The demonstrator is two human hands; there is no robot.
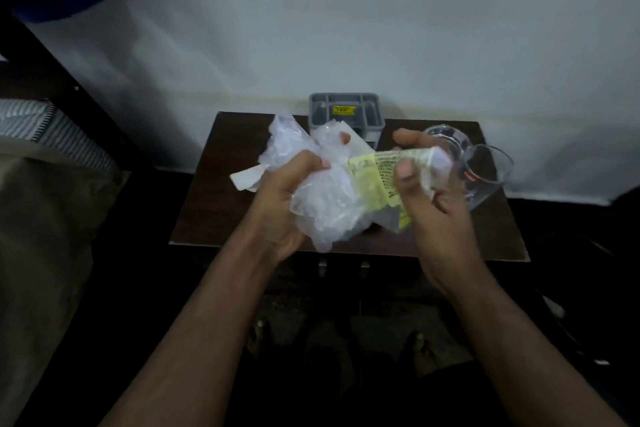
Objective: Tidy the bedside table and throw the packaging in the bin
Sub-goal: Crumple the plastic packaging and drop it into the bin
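Gathering-up step right now: both hands are above the middle of the dark surface (207,218), scrunching the packaging. The left hand (280,208) has its grip closed round the clear plastic wrap (325,204), while the right hand (433,204) pinches the yellow printed wrapper (372,180) with thumb and fingers. A grey organiser (346,111) sits at the back edge and a glass jug (485,170) by the right edge. No bin in view, so I'd guess the next move is balling it all into 1 hand and finding it.
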